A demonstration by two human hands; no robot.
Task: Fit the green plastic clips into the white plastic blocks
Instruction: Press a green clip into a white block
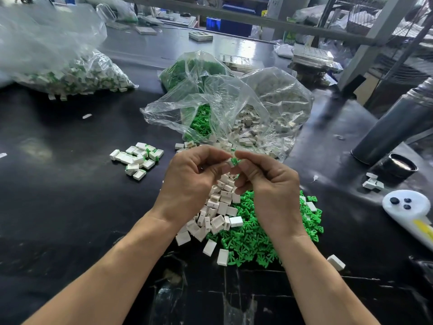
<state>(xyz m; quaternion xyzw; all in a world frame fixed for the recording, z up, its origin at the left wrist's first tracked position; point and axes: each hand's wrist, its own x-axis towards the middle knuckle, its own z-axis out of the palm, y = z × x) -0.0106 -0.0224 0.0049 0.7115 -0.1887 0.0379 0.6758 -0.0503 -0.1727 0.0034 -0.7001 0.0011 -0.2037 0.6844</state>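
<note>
On the dark bench (pixel 70 195), clear bags (pixel 234 109) of parts lie behind a loose heap of white blocks (pixel 218 212) and green clips (pixel 257 231), with finished pieces (pixel 138 160) to the left. Above the heap, the left hand (pixel 192 181) pinches a block (pixel 230 162) and the right hand (pixel 269 186) pinches a clip (pixel 235 160) against it. If the clip goes in tilted, it could jam or slip from the fingers down into the heap.

Bare black tabletop (pixel 58 207) lies open to the left, with only a small cluster of finished blocks (pixel 137 159) on it. Ahead, crumpled clear bags (pixel 234 102) rise and block the way. Loose white blocks (pixel 218 207) and green clips (pixel 255 233) cover the middle. A dark cylinder (pixel 396 123) and white tool (pixel 407 209) crowd the right.
</note>
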